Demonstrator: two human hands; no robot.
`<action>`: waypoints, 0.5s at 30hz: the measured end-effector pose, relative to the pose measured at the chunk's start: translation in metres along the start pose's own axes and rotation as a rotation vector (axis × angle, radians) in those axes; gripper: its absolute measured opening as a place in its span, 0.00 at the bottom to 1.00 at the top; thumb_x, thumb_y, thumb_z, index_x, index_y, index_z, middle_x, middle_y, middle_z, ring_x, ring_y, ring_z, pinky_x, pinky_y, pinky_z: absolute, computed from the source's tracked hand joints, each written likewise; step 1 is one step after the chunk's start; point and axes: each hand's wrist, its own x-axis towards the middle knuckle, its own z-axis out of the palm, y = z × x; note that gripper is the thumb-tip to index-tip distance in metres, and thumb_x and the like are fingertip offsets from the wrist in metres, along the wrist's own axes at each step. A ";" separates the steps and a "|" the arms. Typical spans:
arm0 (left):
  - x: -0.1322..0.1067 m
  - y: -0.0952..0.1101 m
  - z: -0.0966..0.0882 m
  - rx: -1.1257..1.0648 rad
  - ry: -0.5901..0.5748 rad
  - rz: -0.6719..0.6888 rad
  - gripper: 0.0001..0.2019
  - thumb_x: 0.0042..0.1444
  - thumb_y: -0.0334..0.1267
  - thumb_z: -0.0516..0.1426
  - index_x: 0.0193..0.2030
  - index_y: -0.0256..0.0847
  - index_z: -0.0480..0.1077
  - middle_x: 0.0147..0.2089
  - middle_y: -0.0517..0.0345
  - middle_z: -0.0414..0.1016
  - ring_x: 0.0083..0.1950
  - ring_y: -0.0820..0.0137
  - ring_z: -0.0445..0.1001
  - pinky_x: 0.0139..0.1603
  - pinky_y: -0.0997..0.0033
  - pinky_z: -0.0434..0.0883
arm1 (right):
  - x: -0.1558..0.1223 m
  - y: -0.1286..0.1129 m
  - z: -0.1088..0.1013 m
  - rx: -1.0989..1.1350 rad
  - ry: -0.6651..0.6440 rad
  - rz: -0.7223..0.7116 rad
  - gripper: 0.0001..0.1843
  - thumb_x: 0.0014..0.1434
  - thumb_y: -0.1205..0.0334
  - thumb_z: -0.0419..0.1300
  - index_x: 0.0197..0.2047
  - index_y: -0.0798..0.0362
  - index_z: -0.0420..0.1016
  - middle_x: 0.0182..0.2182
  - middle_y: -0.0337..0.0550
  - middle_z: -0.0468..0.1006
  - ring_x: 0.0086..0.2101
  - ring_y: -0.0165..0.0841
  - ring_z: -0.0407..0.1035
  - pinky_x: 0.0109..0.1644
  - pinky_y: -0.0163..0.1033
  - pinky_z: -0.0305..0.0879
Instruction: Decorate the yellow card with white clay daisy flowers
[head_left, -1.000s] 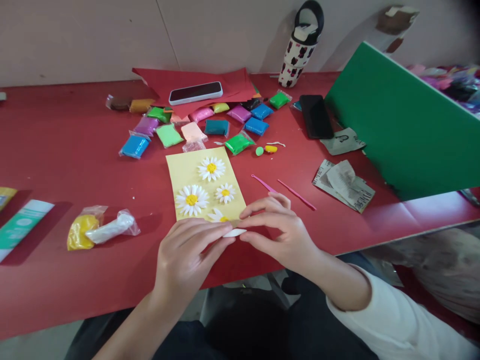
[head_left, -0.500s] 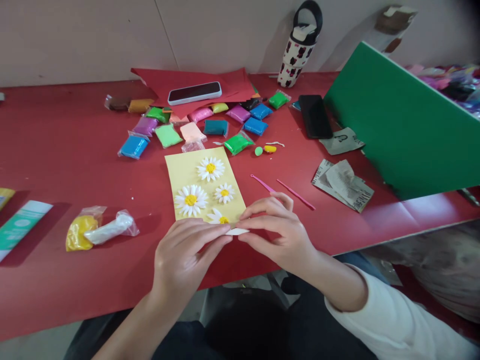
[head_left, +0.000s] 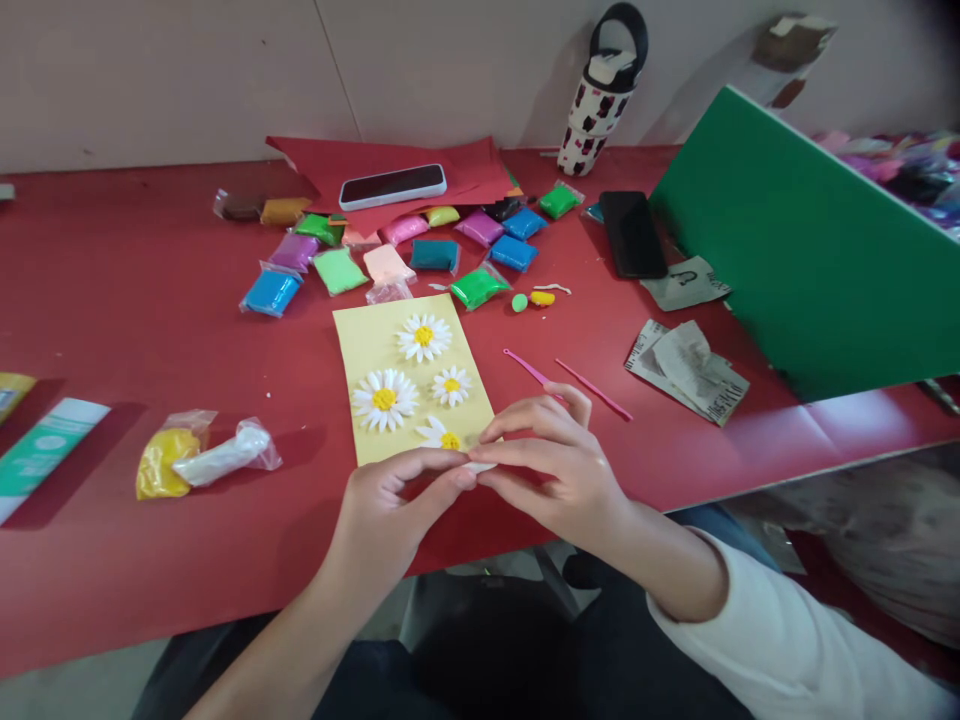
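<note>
Between my two hands is a small white piece of clay (head_left: 482, 467), pinched at both ends above the near edge of a yellow card (head_left: 405, 420). My left hand (head_left: 401, 500) closes its thumb and forefinger on one end. Thumb and fingers of my right hand (head_left: 547, 455) press on the other end. White daisies with yellow centres lie on the card: a large daisy (head_left: 384, 400), a top daisy (head_left: 424, 337), a small daisy (head_left: 451, 386) and a partial daisy (head_left: 442, 434) with few petals showing, partly hidden by my hands.
Several clay packets (head_left: 435, 255) lie behind the card, near a phone (head_left: 394, 186) on red sheets. Pink tools (head_left: 592, 388) lie right, with paper scraps (head_left: 690, 370) and a green board (head_left: 795, 250) beyond. Left are a yellow bag (head_left: 163, 465) and a wrapped white clay roll (head_left: 225, 455).
My left hand has shifted slightly right and turned, its fingers drawn back from the card. The white piece is now more covered by my fingertips. My right hand has barely moved.
</note>
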 end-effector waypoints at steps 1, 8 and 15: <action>0.000 0.000 0.000 -0.015 -0.007 -0.006 0.04 0.54 0.39 0.64 0.35 0.45 0.80 0.31 0.59 0.83 0.33 0.65 0.82 0.35 0.71 0.81 | 0.000 0.000 0.000 0.003 0.006 0.000 0.04 0.59 0.60 0.65 0.38 0.42 0.80 0.36 0.35 0.81 0.37 0.31 0.75 0.57 0.49 0.54; 0.001 -0.002 -0.002 0.047 -0.045 -0.020 0.06 0.56 0.42 0.62 0.33 0.45 0.79 0.31 0.60 0.83 0.33 0.68 0.82 0.35 0.74 0.80 | -0.001 0.001 0.001 -0.010 0.015 -0.018 0.03 0.60 0.59 0.64 0.36 0.43 0.81 0.34 0.35 0.81 0.34 0.29 0.74 0.57 0.50 0.52; 0.001 0.002 -0.010 0.351 0.050 0.189 0.14 0.52 0.44 0.65 0.46 0.48 0.77 0.42 0.59 0.83 0.40 0.66 0.82 0.36 0.74 0.79 | 0.001 0.002 0.000 0.061 0.032 0.052 0.04 0.60 0.60 0.64 0.38 0.45 0.81 0.31 0.36 0.79 0.33 0.29 0.74 0.55 0.47 0.56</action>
